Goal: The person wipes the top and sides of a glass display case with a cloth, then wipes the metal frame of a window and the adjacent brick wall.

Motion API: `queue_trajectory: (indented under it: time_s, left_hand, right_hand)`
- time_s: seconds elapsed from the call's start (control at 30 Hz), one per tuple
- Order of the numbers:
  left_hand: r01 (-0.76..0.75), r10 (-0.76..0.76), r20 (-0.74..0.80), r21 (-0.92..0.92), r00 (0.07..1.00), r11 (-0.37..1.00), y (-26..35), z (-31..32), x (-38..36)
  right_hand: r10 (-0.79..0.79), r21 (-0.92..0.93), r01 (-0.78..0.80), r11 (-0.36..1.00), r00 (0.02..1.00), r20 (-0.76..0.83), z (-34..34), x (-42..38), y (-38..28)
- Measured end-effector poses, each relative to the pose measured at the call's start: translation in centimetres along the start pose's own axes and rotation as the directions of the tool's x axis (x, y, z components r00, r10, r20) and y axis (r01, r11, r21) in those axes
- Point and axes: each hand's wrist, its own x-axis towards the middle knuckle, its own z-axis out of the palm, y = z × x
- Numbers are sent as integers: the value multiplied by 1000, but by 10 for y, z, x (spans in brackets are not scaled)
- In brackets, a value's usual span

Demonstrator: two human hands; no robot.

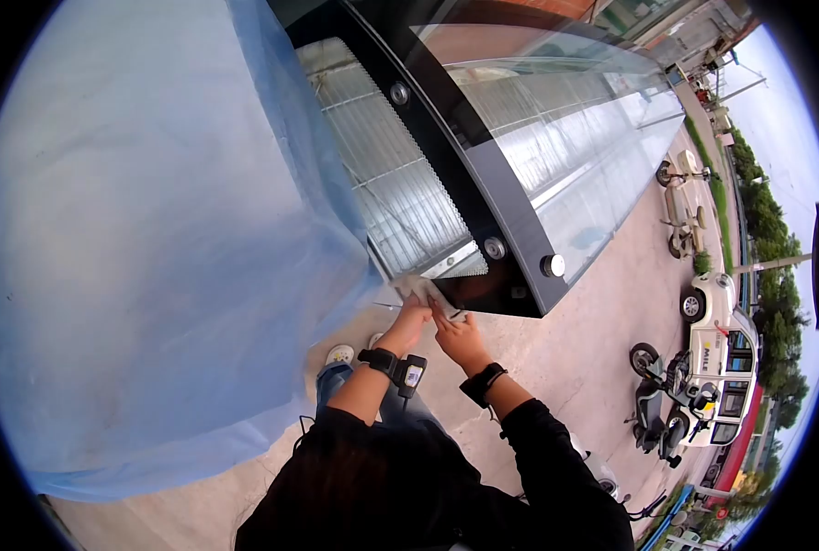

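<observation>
A pale grey cloth (418, 286) lies at the lower corner of a glass display case with a black frame (506, 298). My left hand (413, 320) presses on the cloth from the left, its fingers together on it. Close beside it, my right hand (463, 340) holds the cloth's right part, with its fingertips near the black corner. Ribbed metal slats (400, 197) show inside the case. Black bands are on both wrists, and the left one carries a small device (413, 375).
A blue translucent sheet (170, 257) covers a large object at the left. Curved glass (593, 119) extends to the upper right. A white van (717, 363), a dark motorbike (653, 404) and a pale scooter (678, 211) stand on the concrete at the right.
</observation>
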Motion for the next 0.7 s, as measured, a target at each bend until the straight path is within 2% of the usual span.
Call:
queue_trajectory:
  time_s: [0.03, 0.07, 0.13, 0.17, 0.23, 0.27, 0.33, 0.37, 0.4, 0.43, 0.47, 0.5, 0.53, 0.57, 0.63, 0.67, 0.7]
  left_hand:
    - [11, -12, -9, -42, 1000, 999, -7, -17, 13]
    - [6, -7, -13, -41, 1000, 999, -19, -43, 32]
    - [49, -78, 129, 213, 989, 976, -51, -91, 63]
    - [54, -84, 128, 218, 988, 974, -59, -98, 66]
    - [146, -150, 38, 103, 988, 984, -60, -94, 65]
    - [149, -155, 47, 112, 987, 982, -64, -89, 63]
    - [75, -73, -91, 18, 993, 997, -36, -47, 35]
    - [98, -88, -76, 143, 993, 985, -22, -34, 24]
    - [49, -41, -37, 272, 998, 961, 0, -8, 7]
    - [-5, 2, 8, 394, 1000, 919, 18, 15, -7]
    - [-3, -8, 27, 402, 1000, 916, 24, 26, -10]
    - [-139, 104, 97, 524, 990, 840, 27, 35, -14]
    - [-277, 207, 184, 623, 961, 732, 34, 46, -22]
    - [-283, 200, 201, 626, 959, 726, 40, 59, -33]
    - [-401, 300, 270, 686, 915, 607, 56, 90, -57]
    - [-374, 269, 260, 673, 927, 638, 55, 91, -59]
    - [-380, 270, 267, 673, 925, 635, 54, 91, -61]
  right_hand:
    - [13, 41, -19, 999, 991, 131, 5, 5, -5]
    - [-9, 33, 9, 999, 1000, 13, 9, 10, -9]
    - [10, 54, -10, 998, 1000, 1, 7, 16, -16]
    - [34, 73, -33, 997, 999, -9, 6, 16, -19]
    - [36, 122, -38, 992, 999, 18, 8, 10, -15]
    - [15, 105, -17, 994, 1000, 22, 7, 6, -12]
    - [13, 78, -14, 997, 1000, 12, -3, -1, -6]
    - [-21, 35, 23, 999, 997, -74, -20, -6, -3]
    - [-57, -13, 56, 998, 986, -154, -39, -9, 0]
    - [-41, -25, 37, 999, 986, -159, -57, -10, 3]
    - [-24, -30, 17, 999, 966, -257, -77, -12, 5]
    - [-6, -29, -4, 1000, 937, -349, -90, -16, 3]
    - [46, 10, -46, 999, 901, -432, -96, -19, 2]
    - [60, 5, -65, 998, 897, -438, -103, -20, -1]
    - [283, 235, -177, 956, 774, -567, -110, -16, -12]
    - [359, 310, -210, 927, 736, -574, -108, -15, -19]
    - [360, 307, -213, 928, 732, -579, -110, -10, -26]
